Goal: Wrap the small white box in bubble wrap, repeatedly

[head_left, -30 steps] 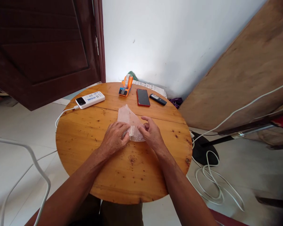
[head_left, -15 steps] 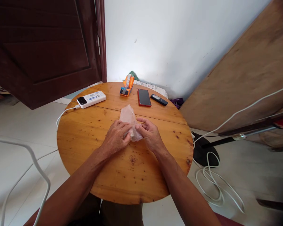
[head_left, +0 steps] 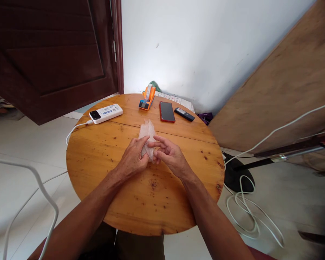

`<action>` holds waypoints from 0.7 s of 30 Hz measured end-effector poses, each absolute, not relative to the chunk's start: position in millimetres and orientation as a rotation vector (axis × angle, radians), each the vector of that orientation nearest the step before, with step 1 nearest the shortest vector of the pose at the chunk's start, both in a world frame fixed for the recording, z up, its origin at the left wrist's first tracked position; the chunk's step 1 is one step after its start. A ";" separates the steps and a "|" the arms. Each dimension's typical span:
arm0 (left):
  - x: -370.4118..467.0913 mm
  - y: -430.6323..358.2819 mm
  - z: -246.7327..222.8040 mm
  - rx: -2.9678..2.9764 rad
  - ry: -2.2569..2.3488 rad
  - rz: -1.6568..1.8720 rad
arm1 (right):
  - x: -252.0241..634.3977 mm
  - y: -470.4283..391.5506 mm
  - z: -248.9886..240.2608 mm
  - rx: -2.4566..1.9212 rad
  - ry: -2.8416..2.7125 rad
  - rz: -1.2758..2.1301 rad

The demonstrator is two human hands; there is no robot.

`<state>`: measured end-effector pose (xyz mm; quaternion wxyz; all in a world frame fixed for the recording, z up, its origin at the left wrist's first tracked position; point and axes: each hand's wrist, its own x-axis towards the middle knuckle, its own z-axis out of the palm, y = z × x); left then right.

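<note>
A narrow bundle of translucent bubble wrap (head_left: 147, 130) lies on the round wooden table (head_left: 151, 206), between my hands. My left hand (head_left: 134, 154) grips its left side, thumb and fingers pressed on the near part. On the opposite edge, my right hand (head_left: 169, 154) holds the wrap with curled fingers, the thumb at its near end. Whatever the wrap may contain cannot be made out. My fingers hide much of its lower half.
Along the far side stand a white power bank (head_left: 106, 113) with a cable, an orange tape dispenser (head_left: 147, 97), a red-edged smartphone (head_left: 167, 112) and a dark handheld device (head_left: 184, 114). A black stand base (head_left: 237, 177) and coiled white cable (head_left: 243, 213) are on the floor at right.
The loose right-hand flap of bubble wrap has been folded inward, so the bundle is narrower. My right hand has shifted slightly left, closer to my left hand.
</note>
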<state>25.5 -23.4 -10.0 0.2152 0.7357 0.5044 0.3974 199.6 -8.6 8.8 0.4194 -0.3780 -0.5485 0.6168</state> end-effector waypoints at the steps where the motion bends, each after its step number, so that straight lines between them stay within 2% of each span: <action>1: 24.8 -22.9 -9.8 1.972 1.416 1.117 | 199.7 -9.0 9.5 -0.947 -1.382 1.545; 7: 19.8 -19.4 -0.9 1.698 1.583 1.238 | 201.1 -10.7 13.1 -0.957 -1.423 1.513; 21: 31.8 -25.7 -1.4 1.923 1.626 1.130 | 202.3 -11.9 15.7 -0.920 -1.577 1.442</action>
